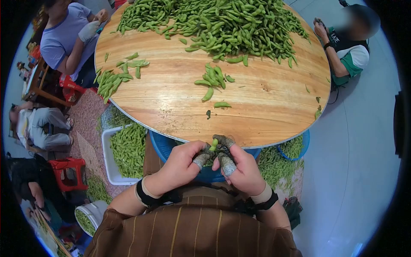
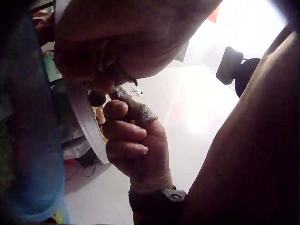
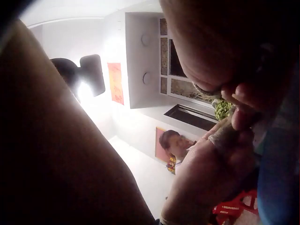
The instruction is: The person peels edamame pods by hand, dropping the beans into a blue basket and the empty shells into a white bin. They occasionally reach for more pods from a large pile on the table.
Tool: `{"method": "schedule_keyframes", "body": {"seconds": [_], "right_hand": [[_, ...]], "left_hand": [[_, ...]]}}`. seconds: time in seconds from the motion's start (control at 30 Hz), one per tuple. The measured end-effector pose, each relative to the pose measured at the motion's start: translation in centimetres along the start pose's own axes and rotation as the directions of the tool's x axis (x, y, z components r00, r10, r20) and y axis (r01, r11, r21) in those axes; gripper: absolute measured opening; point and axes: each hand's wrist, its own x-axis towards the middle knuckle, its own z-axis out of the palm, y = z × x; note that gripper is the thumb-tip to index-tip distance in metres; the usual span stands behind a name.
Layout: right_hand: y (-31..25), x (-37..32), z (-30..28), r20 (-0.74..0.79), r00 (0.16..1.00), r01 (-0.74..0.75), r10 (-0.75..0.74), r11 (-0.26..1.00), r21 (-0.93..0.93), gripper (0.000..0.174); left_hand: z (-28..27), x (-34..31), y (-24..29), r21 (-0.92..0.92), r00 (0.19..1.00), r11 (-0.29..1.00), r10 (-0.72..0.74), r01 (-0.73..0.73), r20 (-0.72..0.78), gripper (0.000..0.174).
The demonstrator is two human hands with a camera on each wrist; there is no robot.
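In the head view a green pod (image 1: 213, 144) stands between the two hands, just off the table's near edge. The left hand (image 1: 182, 163) pinches it between wrapped, dark-stained fingertips. My right hand (image 1: 243, 169), its thumb and fingers also wrapped, is curled close beside it, fingertips meeting the left ones; whether it grips the pod too is hidden. The left wrist view shows the right hand (image 2: 138, 145) with curled fingers against the shadowed left hand (image 2: 117, 51). In the right wrist view the left hand (image 3: 211, 173) is close to the dark right hand (image 3: 220, 51).
Green pods (image 1: 239, 30) are heaped at the back of the round wooden table (image 1: 162, 90), with small groups nearer. Below its edge are a blue tub (image 1: 160, 145), a white bin of pods (image 1: 128, 152) and pods on the floor. People sit left and right; red stools (image 1: 70, 173) stand left.
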Motion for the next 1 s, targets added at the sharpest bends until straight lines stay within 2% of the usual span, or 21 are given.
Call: {"method": "schedule_keyframes", "body": {"seconds": [0.03,0.1,0.13,0.2,0.23,0.27,0.3,0.33,0.37,0.4,0.43,0.47,0.5,0.53,0.6,0.63,0.7,0.8,0.93,0.97,1.0], "right_hand": [[0.1,0.1,-0.2,0.007,1.000,-0.005,0.005,0.999,-0.035,0.039],[0.5,0.2,-0.5,0.012,1.000,-0.011,0.011,0.998,-0.069,0.039],[0.7,0.3,-0.5,0.018,1.000,-0.018,0.019,0.999,-0.037,0.037],[0.7,0.3,-0.6,0.023,0.999,-0.028,0.028,1.000,-0.003,0.036],[0.3,0.3,-0.9,0.102,0.986,-0.155,0.135,0.962,0.226,0.035],[0.0,0.2,-1.1,0.201,0.956,-0.284,0.216,0.856,0.431,0.034],[-0.3,-0.1,-1.3,0.199,0.956,-0.285,0.217,0.855,0.433,0.034],[-0.6,-0.4,-1.4,0.291,0.934,-0.336,0.205,0.779,0.529,0.033],[-0.7,-0.5,-1.4,0.380,0.908,-0.391,0.179,0.690,0.610,0.032],[-0.4,-0.4,-1.4,0.381,0.907,-0.391,0.178,0.689,0.610,0.032],[0.1,-0.3,-1.2,0.321,0.927,-0.351,0.197,0.757,0.551,0.031],[0.4,-0.3,-1.0,0.255,0.944,-0.313,0.210,0.817,0.485,0.030],[0.6,-0.3,-0.9,0.254,0.944,-0.311,0.208,0.816,0.488,0.030],[0.6,-0.4,-0.7,0.233,0.950,-0.295,0.208,0.847,0.443,0.029],[0.9,-0.4,-0.6,0.213,0.955,-0.277,0.205,0.872,0.404,0.028],[1.0,-0.4,-0.6,0.197,0.956,-0.280,0.217,0.876,0.393,0.028],[1.3,-0.4,-0.4,0.182,0.957,-0.280,0.225,0.879,0.385,0.027],[1.3,-0.4,0.0,0.178,0.959,-0.277,0.223,0.877,0.393,0.027],[1.4,-0.7,0.0,0.172,0.965,-0.252,0.196,0.867,0.430,0.028],[1.6,-0.9,-0.2,0.188,0.963,-0.257,0.192,0.860,0.441,0.029],[1.7,-1.2,-0.2,0.188,0.963,-0.259,0.194,0.860,0.440,0.029]], "left_hand": [[0.2,0.0,0.1,-0.001,1.000,1.000,-0.001,0.001,0.004,0.027],[0.6,0.1,0.4,0.470,0.950,0.850,0.304,-0.240,-0.066,0.025],[0.7,0.0,0.3,0.468,0.951,0.850,0.303,-0.240,-0.063,0.025],[0.8,-0.1,0.2,0.649,0.916,0.687,0.399,-0.328,0.041,0.018],[0.5,-0.2,0.5,0.648,0.916,0.687,0.398,-0.329,0.044,0.018],[-0.1,-0.3,1.1,0.183,0.997,0.982,0.034,-0.045,0.063,0.015],[-0.6,-0.4,1.3,-0.288,0.925,0.892,-0.277,0.348,0.258,0.012],[-1.0,-0.4,0.8,-0.289,0.925,0.892,-0.278,0.349,0.258,0.012],[-1.3,-0.3,0.0,-0.465,0.894,0.780,-0.263,0.419,0.363,0.009],[-1.5,-0.4,-0.4,-0.605,0.859,0.628,-0.223,0.489,0.461,0.008],[-1.3,-0.4,-0.2,-0.601,0.858,0.631,-0.225,0.490,0.462,0.008],[-0.8,-0.4,0.0,-0.378,0.948,0.890,-0.153,0.255,0.279,0.007],[-0.3,-0.5,0.2,-0.061,0.992,0.998,-0.004,0.011,0.125,0.008],[0.0,-0.4,0.3,-0.058,0.992,0.998,-0.005,0.012,0.126,0.008],[0.4,-0.5,0.4,0.464,0.937,0.823,0.345,-0.327,0.050,0.023],[0.6,-0.6,0.4,0.468,0.938,0.821,0.343,-0.328,0.054,0.023],[1.1,-0.7,0.3,0.699,0.889,0.611,0.451,-0.371,0.077,0.034],[1.5,-0.7,0.1,0.761,0.839,0.530,0.542,-0.372,0.033,0.028],[0.8,-1.0,1.0,0.755,0.864,0.538,0.499,-0.375,0.073,0.017],[0.5,-1.1,1.6,0.173,0.998,0.984,0.056,-0.050,-0.026,0.013],[0.2,-1.3,1.9,-0.459,0.914,0.790,-0.358,0.406,0.192,0.011]]}}
